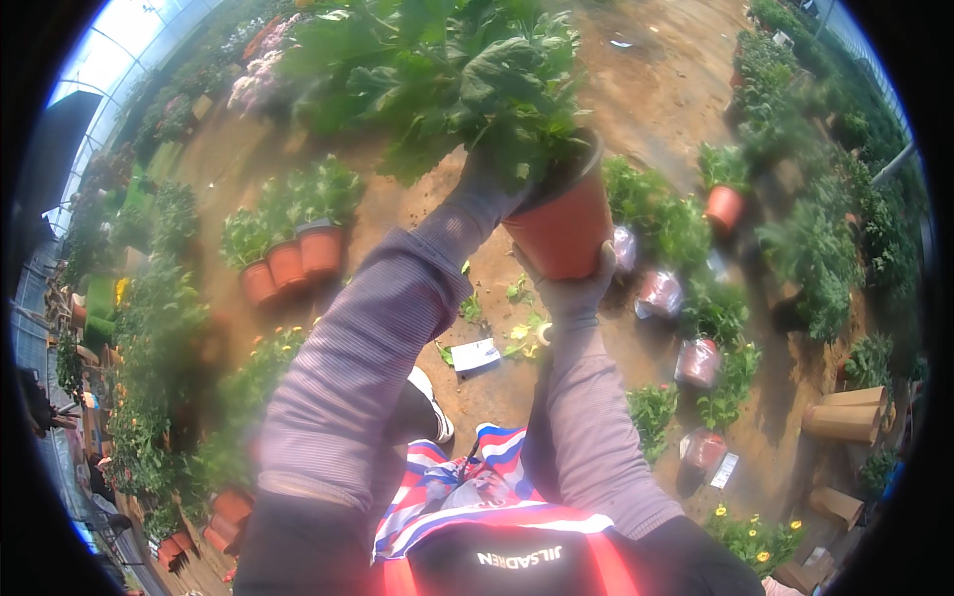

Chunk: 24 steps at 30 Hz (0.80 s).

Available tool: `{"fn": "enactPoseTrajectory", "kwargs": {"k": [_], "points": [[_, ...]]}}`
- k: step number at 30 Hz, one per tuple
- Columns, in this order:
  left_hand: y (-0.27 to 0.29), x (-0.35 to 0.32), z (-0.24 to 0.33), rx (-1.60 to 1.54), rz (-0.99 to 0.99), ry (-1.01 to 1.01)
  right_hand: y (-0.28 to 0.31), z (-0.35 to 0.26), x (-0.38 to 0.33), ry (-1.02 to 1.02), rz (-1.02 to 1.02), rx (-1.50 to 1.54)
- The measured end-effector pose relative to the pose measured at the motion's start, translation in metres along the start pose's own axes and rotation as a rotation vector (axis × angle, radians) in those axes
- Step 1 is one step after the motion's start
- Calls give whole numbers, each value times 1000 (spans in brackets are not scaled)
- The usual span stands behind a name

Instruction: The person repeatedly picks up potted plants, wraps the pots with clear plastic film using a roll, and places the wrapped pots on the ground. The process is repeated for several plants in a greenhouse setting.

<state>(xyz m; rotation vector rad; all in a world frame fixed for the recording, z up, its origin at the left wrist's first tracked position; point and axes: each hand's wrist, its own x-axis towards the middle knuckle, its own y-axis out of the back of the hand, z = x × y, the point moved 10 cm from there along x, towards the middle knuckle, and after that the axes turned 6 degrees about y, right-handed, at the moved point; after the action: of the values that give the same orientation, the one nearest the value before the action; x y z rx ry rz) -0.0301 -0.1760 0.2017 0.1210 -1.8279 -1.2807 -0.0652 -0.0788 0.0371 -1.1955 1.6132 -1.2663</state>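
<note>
A leafy green potted plant in a terracotta-coloured pot is held up in front of me, tilted so its foliage leans left and away. My right hand, in a grey glove, cups the pot's lower end, thumb and fingers on either side. My left hand, gloved too, reaches in beside the pot's rim among the leaves; its fingers are hidden by foliage. Below the hands, a white card and loose leaves lie on the brown ground.
At left stand three potted plants in a row. On the right, several plants with plastic-wrapped pots lie on their sides, and one pot sits farther back. Cardboard boxes are at far right. Dense plant rows line both sides.
</note>
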Motion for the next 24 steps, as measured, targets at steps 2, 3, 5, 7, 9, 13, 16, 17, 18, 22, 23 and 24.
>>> {"fn": "enactPoseTrajectory", "kwargs": {"k": [2, 3, 5, 7, 9, 13, 16, 17, 18, 22, 23, 24], "points": [[4, -2, -7, -90, 32, 49, 2, -1, 0, 6, 17, -1], [5, -2, -12, -129, 16, 83, 3, -2, 0, 6, 23, 4], [10, 0, -18, -195, -59, 116, 3, -3, -1, 11, 31, 8], [15, 2, -25, -272, -214, 146, 2, -4, -1, 13, 43, 15], [23, 3, -28, -337, -386, 179, 0, -3, -2, 14, 55, 19], [49, -4, -22, -351, -584, 248, -2, -3, -3, 31, 111, -21], [62, -5, -7, -377, -618, 271, 2, -6, -4, 81, 166, -27], [64, -5, 0, -443, -619, 258, -2, -6, -3, 92, 123, -28], [67, -1, 8, -397, -596, 185, -5, -6, -1, 104, 80, -30], [58, 15, 20, -252, -533, 91, -5, 0, 4, 60, -27, 116], [54, 17, 22, -222, -523, 78, -3, -1, 5, 80, -35, 97], [50, 20, 24, -196, -513, 69, 0, -2, 6, 100, -40, 79]]}}
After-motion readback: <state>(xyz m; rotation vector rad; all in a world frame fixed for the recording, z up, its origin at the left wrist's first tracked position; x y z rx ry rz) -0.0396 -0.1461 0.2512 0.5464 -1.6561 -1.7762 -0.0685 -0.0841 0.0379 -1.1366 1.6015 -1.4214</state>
